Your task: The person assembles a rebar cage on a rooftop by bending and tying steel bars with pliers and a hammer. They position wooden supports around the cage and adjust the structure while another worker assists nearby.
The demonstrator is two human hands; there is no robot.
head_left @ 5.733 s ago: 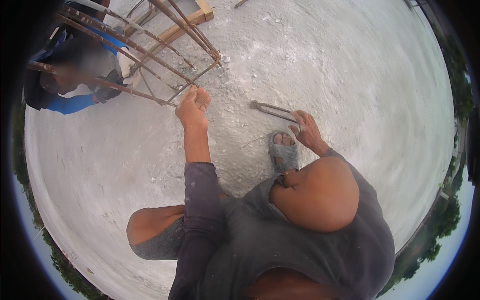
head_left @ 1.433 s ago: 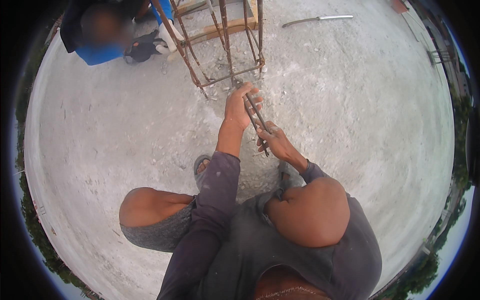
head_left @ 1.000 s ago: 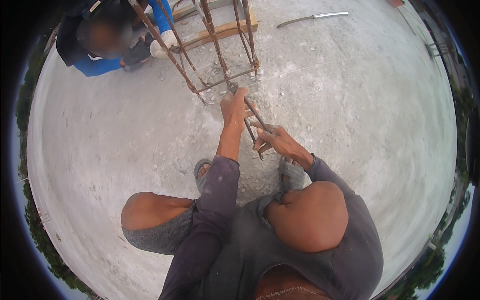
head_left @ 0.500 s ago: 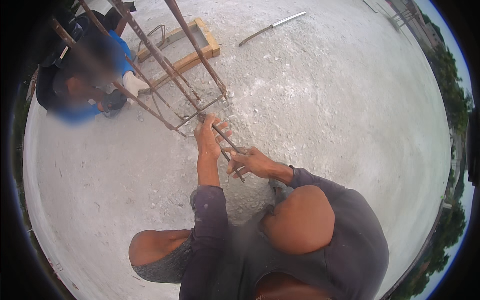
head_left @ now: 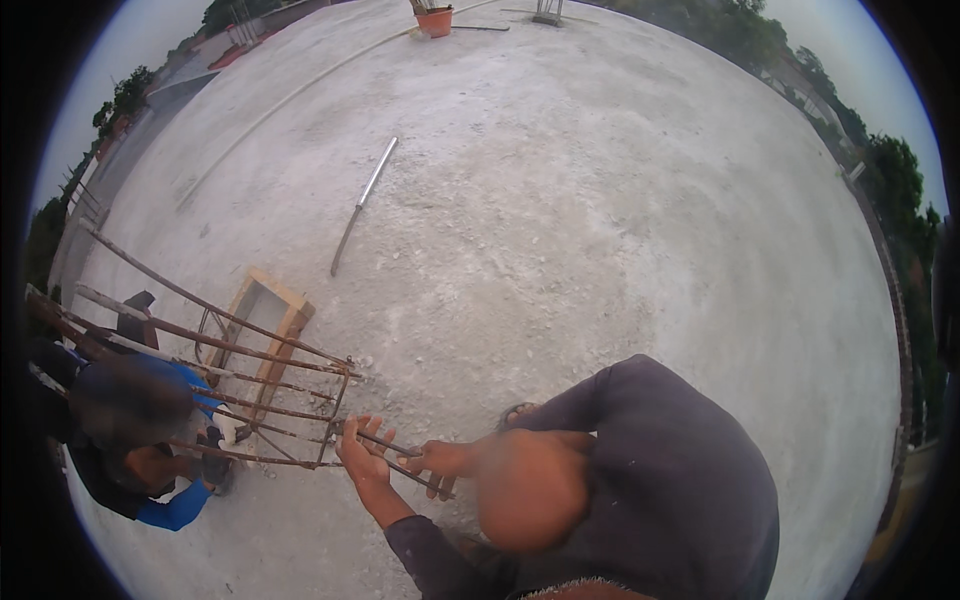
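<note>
At the lower middle, my left hand [head_left: 363, 452] is at the end of the rusty rebar cage [head_left: 335, 410], its fingers curled about a dark metal bar [head_left: 385, 441]. Some of those fingers stand a little apart. Just to the right, my right hand [head_left: 440, 460] grips the same bar farther along. A second thin bar [head_left: 410, 474] runs below it, its tip showing past my right fingers. The cage's long rods stretch off to the left, joined near my hand by a crosswise piece. My knee partly covers my right forearm.
A co-worker [head_left: 150, 420] in blue sleeves and gloves crouches at left behind the rods. Beyond the cage lies a wooden frame [head_left: 290, 330]. Farther off, a rod with a silvery pipe handle [head_left: 377, 172] rests on the rough concrete. An orange bucket [head_left: 434, 22] stands far away.
My view has lifted and turned, so the cage, wooden frame and co-worker sit lower and farther left. Both hands stay at the bars by the cage's end.
</note>
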